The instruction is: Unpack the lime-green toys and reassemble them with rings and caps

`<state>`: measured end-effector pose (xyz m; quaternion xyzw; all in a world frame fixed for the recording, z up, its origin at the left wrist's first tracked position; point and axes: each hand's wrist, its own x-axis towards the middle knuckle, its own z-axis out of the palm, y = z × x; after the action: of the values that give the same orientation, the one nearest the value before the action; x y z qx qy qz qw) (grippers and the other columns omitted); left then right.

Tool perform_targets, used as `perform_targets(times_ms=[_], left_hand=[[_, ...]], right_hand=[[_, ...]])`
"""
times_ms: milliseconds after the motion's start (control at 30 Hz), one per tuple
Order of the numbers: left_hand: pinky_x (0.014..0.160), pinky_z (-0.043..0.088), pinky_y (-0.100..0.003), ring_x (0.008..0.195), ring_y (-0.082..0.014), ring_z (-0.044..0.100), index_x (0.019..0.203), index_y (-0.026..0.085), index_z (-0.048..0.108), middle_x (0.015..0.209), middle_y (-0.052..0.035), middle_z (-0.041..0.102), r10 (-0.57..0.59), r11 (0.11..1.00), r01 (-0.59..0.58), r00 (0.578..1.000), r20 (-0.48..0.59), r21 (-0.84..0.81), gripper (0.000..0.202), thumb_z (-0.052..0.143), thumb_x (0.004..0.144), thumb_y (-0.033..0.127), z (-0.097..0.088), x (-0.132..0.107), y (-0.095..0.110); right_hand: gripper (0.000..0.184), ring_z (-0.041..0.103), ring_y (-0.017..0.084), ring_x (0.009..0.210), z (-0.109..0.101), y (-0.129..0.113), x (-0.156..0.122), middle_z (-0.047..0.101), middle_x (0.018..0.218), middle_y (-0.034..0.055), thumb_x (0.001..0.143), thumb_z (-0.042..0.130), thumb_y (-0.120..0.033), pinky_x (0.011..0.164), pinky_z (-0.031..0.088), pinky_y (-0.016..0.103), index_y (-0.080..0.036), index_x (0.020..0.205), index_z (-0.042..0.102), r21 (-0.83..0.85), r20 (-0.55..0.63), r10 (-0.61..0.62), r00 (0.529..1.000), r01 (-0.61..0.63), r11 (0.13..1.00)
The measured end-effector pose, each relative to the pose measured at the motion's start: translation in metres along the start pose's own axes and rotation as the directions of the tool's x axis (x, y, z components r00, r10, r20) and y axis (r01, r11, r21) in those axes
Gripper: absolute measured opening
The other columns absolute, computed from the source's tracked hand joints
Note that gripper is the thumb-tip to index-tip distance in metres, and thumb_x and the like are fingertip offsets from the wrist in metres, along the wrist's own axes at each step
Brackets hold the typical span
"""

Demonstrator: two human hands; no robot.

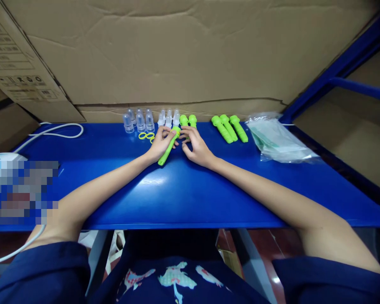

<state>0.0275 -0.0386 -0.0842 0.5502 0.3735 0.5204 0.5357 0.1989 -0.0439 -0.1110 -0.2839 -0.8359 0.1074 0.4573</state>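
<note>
A long lime-green handle-shaped piece with a rounded top is held tilted in my left hand, the thumb lying near its upper end. Close by on the right is my right hand, its fingers apart and curved toward the top of that piece; whether a fingertip touches it I cannot tell. Yellow rings lie just left of my left hand, which partly covers them. Behind my hands stand translucent white nipple-shaped parts and two more lime-green pieces, partly hidden by my right fingers.
Several clear domed plastic caps stand at the back left. Three lime-green pieces lie to the right, beside a clear plastic bag. Cardboard walls the blue table at the back. A white cable runs on the left.
</note>
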Motion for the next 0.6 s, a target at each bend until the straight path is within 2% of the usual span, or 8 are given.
perform_targets(times_ms=[200,333,600], left_hand=[[0.059,0.051,-0.021,0.057,-0.007,0.063,0.094,0.021,0.041,0.076,0.0056,0.06,0.012,1.0,-0.012,1.0,0.001,0.0,0.027,0.065,0.092,0.032,0.0,-0.001,-0.003],[0.063,0.052,-0.022,0.061,-0.007,0.064,0.096,0.022,0.041,0.082,0.0047,0.062,-0.008,1.0,0.008,1.0,-0.004,0.017,0.031,0.066,0.091,0.037,-0.001,0.0,-0.006],[0.065,0.054,-0.023,0.062,-0.0075,0.064,0.097,0.023,0.042,0.082,0.0048,0.06,-0.023,0.999,0.023,1.0,0.009,0.044,0.03,0.066,0.09,0.039,0.0,-0.001,-0.01]], right_hand=[[0.037,0.064,0.024,0.106,-0.002,-0.003,-0.003,0.045,0.137,0.0169,0.092,0.051,-0.018,0.088,0.061,0.045,-0.021,0.129,0.048,0.031,-0.008,0.012,1.0,-0.012,0.999],[0.037,0.065,0.025,0.107,-0.003,-0.006,-0.004,0.046,0.138,0.0144,0.092,0.057,-0.024,0.091,0.06,0.045,-0.024,0.128,0.051,0.059,-0.005,0.077,0.997,-0.077,0.995],[0.032,0.065,0.022,0.102,-0.007,-0.013,-0.004,0.052,0.134,0.0119,0.091,0.062,-0.03,0.091,0.061,0.042,-0.025,0.121,0.055,0.102,-0.011,0.203,0.979,-0.201,0.974]])
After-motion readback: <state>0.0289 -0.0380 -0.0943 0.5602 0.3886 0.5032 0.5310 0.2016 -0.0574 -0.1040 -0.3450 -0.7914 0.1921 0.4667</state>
